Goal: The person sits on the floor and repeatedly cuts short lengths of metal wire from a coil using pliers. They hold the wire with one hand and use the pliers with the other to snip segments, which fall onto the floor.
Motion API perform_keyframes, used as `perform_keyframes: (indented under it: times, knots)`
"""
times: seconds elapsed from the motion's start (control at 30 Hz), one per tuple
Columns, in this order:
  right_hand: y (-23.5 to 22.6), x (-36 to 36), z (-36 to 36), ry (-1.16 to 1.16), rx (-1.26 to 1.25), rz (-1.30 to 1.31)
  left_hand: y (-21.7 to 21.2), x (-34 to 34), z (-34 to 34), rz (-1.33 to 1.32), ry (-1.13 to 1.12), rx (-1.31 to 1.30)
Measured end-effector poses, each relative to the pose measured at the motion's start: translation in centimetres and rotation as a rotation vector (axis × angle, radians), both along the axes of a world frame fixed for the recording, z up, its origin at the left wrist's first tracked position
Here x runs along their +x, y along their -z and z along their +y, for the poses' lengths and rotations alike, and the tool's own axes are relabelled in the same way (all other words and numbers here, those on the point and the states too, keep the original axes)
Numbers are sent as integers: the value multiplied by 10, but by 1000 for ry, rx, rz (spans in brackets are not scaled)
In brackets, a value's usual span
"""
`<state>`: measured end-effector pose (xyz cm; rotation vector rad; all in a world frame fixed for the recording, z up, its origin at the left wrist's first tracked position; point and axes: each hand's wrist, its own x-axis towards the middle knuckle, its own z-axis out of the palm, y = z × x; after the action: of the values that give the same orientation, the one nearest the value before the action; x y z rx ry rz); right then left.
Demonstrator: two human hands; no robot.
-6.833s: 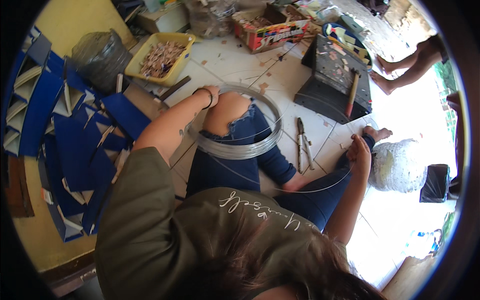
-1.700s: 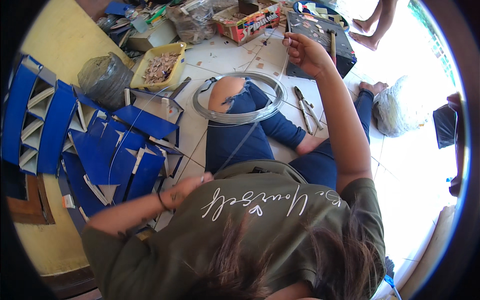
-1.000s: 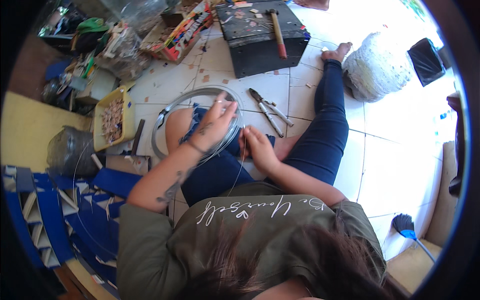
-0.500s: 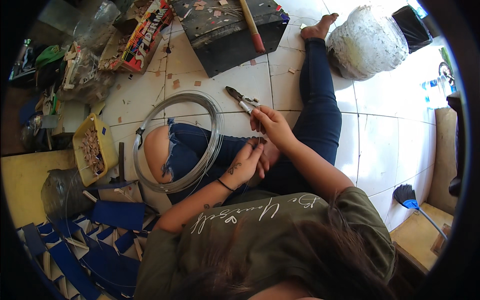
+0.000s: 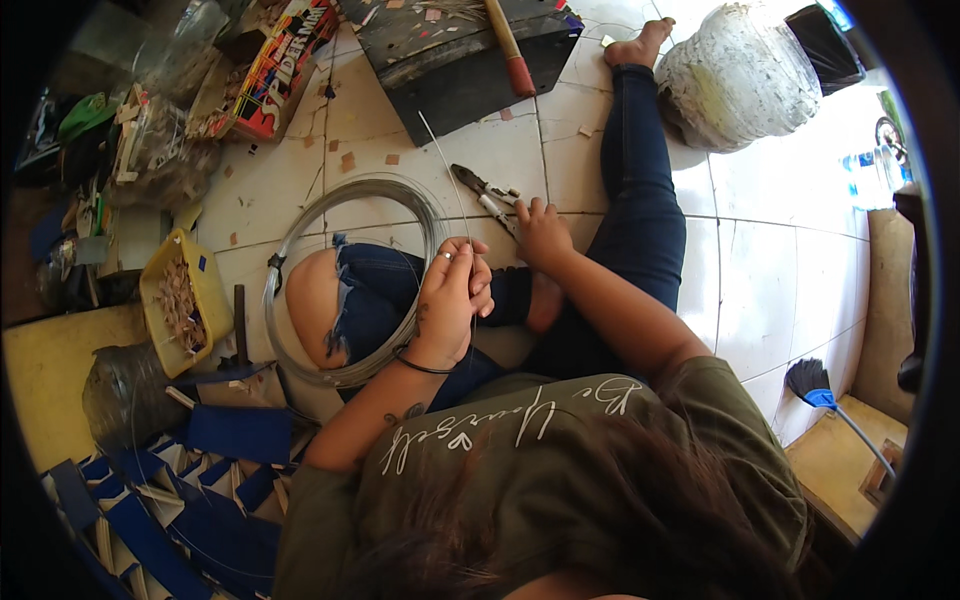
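Note:
My left hand [image 5: 455,290] is closed on a thin metal wire [image 5: 447,165], pinched between thumb and fingers. One end of the wire slants up past the pliers, and the rest hangs below the hand. My right hand [image 5: 545,235] lies over the handles of the pliers [image 5: 487,190], its fingers bent around them. Their dark jaws rest on the floor, pointing up and left. A large coil of silver wire [image 5: 285,225] circles beside my bent left knee, partly over the ripped jeans.
Ahead, a hammer [image 5: 508,45] lies on a dark block [image 5: 440,100]. At left are a yellow basket [image 5: 160,330] of small pieces, a printed carton [image 5: 285,75] and many blue-and-white pieces [image 5: 235,430]. A whitish bulky container [image 5: 735,80] stands beyond my right foot; a brush [image 5: 815,385] lies at right.
My left hand has moved up and left with the wire, now upright. My right hand has left the wire and come down onto the handles of the pliers.

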<state>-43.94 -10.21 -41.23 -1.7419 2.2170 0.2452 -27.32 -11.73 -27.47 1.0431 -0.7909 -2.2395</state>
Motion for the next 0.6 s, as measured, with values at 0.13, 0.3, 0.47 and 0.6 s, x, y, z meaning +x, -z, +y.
perform_keyframes:
  times: [0.13, 0.3, 0.47, 0.6]
  knots:
    - [15, 4, -12, -18, 70, 203, 2, 9, -1, 14, -86, 107]
    - [-5, -21, -13, 365, 209, -790, 38, 9, -24, -140, -115, 148]
    - [-55, -35, 20, 501, 163, -1510, 53, 5, -28, -182, 26, 138]
    - [-82, -35, 41, 470, 56, -1759, 54, -16, -30, -227, 154, -19]
